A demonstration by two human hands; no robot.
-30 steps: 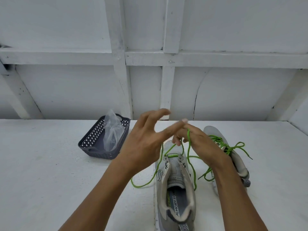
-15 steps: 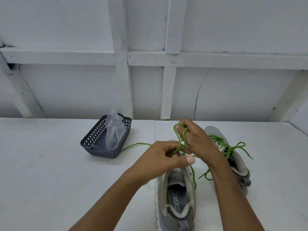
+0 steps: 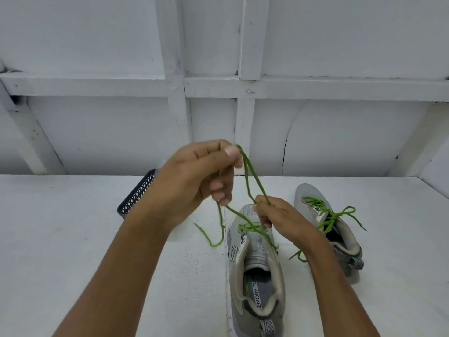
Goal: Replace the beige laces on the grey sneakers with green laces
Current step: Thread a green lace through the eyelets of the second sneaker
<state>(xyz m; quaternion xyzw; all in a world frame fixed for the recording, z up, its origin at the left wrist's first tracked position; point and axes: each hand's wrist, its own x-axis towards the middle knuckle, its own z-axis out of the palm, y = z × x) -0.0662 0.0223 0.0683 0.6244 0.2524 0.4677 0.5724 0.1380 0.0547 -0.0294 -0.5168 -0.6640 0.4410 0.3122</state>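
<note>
On a white table set against a white wall, a person is lacing a pair of grey sneakers in green. At far left, a dark basket shows partly behind the raised forearm. The left hand is lifted above the table, with thumb and forefinger pinching the top of the green lace. A loose tail drops below the curled fingers to the tabletop. From that pinch two strands run down and right. They look like one folded loop, though motion blur makes this hard to confirm. Below them stands the near sneaker, heel toward the camera, with the lace threaded across its tongue. The right hand hovers just over its eyelets and pinches the lower end of the strands. At right, apart from it, the far sneaker lies tilted with its own green lace tied in a bow.

The step in hand appears to be knotting the near sneaker. Doing it well means keeping the right-hand pinch low against the eyelets, holding both strands taut and even, and not letting the loose tail slip out as the bow is drawn tight.
</note>
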